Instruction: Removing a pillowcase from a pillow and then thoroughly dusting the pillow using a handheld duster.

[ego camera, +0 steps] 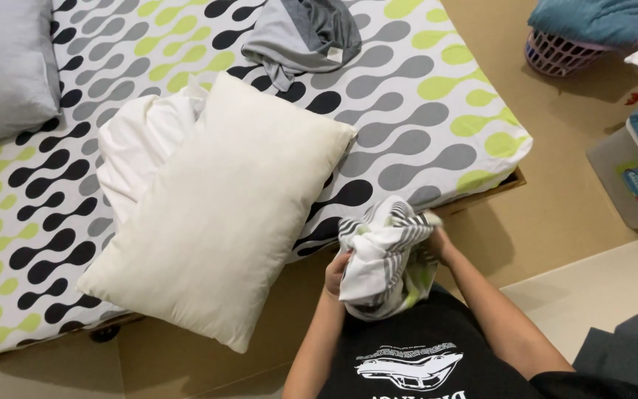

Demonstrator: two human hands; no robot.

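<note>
A bed (422, 111) with a sheet patterned in black, grey and green fills the far left, bearing a cream pillow (215, 214). Near its edge, the left hand (336, 272) and right hand (437, 240) both clutch a bunched striped pillowcase (382, 255); the fingers seem buried in the cloth.
</note>
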